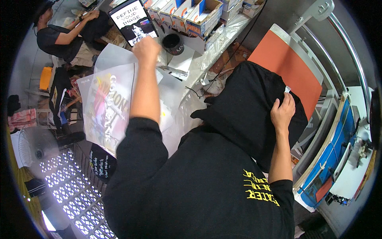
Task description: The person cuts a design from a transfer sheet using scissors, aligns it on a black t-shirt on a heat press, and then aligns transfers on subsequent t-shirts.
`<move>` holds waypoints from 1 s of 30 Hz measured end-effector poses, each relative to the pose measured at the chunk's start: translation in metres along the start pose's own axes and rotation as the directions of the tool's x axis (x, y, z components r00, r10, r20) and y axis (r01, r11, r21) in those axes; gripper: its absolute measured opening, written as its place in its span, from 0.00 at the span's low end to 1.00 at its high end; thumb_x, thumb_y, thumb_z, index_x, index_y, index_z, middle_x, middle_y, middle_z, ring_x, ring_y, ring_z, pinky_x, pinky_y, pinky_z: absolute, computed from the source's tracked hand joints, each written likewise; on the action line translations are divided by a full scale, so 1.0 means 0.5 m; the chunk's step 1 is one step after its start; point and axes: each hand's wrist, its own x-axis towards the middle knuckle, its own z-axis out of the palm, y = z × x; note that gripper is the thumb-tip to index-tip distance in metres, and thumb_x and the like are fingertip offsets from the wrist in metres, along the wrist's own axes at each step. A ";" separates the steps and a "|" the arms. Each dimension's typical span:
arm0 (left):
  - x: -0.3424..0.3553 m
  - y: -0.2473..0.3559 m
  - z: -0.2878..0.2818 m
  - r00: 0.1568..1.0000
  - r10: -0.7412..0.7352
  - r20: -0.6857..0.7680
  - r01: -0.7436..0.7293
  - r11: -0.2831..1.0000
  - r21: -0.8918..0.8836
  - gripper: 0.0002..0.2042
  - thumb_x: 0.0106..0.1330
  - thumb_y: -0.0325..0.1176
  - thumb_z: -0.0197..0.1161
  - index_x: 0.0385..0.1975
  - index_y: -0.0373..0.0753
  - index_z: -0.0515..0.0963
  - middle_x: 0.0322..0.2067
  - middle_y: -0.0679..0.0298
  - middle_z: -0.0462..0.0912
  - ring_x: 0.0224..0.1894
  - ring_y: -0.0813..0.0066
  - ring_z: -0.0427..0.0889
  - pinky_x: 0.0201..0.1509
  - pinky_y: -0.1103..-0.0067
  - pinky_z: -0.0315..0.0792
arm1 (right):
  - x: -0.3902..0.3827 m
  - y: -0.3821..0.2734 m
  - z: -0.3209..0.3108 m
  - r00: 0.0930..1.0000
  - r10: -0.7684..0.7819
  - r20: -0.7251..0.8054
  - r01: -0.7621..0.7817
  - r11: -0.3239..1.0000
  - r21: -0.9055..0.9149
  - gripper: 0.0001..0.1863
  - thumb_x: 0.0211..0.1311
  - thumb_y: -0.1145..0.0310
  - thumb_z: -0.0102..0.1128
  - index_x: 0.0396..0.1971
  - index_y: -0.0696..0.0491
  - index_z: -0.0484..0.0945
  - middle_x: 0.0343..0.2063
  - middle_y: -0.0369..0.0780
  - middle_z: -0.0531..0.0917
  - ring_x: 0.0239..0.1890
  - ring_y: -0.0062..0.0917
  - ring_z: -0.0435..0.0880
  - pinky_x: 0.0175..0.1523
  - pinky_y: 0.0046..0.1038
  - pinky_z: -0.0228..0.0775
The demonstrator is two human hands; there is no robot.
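Note:
My right hand (283, 111) lies with fingers stretched out on a black garment (254, 91), apparently a T-shirt. Its fingertips are close to a small white tag (287, 89) at the fabric's edge. The garment is draped over an orange flat pad (289, 55) and hangs toward my body. My left arm reaches far forward, with my left hand (147, 49) at the lower edge of a tablet-like panel (133, 20) with black-and-white artwork. The fingers of that hand are curled away and slightly blurred, so what they touch is hidden. A black mug-like cylinder (173, 44) stands just right of it.
Translucent printed sheets (105, 103) lie under my left forearm on a plastic-covered table (211, 57). Open cardboard boxes (203, 18) line its far side. Metal rails (350, 51) rise at the right. Another person (59, 40) sits far left; a fan (38, 151) stands lower left.

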 end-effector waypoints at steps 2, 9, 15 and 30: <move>0.063 -0.061 -0.007 0.996 -0.087 0.036 0.083 0.992 0.092 0.14 0.64 0.34 0.58 0.45 0.41 0.85 0.50 0.55 0.85 0.56 0.56 0.82 0.59 0.61 0.71 | 0.007 -0.002 0.010 1.000 -0.023 -0.001 0.023 0.999 0.034 0.24 0.63 0.65 0.59 0.57 0.60 0.71 0.57 0.51 0.74 0.62 0.46 0.71 0.67 0.44 0.60; 0.127 -0.095 0.038 0.958 -0.072 0.277 -0.025 0.942 0.334 0.19 0.68 0.36 0.54 0.57 0.42 0.78 0.60 0.59 0.78 0.62 0.60 0.78 0.64 0.63 0.68 | -0.009 0.006 0.020 0.999 0.001 -0.042 0.000 0.999 0.032 0.25 0.64 0.64 0.58 0.58 0.59 0.71 0.58 0.50 0.73 0.62 0.45 0.70 0.67 0.44 0.60; 0.121 -0.096 0.045 0.943 -0.044 0.330 -0.097 0.913 0.396 0.19 0.68 0.35 0.53 0.57 0.40 0.78 0.60 0.59 0.79 0.63 0.59 0.77 0.64 0.61 0.68 | -0.012 0.010 0.023 0.998 -0.009 -0.069 0.012 0.998 0.056 0.25 0.63 0.64 0.59 0.58 0.58 0.72 0.58 0.49 0.73 0.62 0.45 0.71 0.67 0.45 0.60; -0.311 0.156 -0.050 0.185 0.854 -0.486 -0.981 0.191 -0.037 0.03 0.54 0.28 0.65 0.26 0.38 0.78 0.33 0.60 0.81 0.38 0.60 0.80 0.45 0.65 0.70 | -0.161 -0.059 -0.111 0.784 0.368 0.500 -0.617 0.368 0.696 0.09 0.66 0.65 0.63 0.32 0.57 0.82 0.27 0.35 0.83 0.26 0.20 0.81 0.34 0.24 0.73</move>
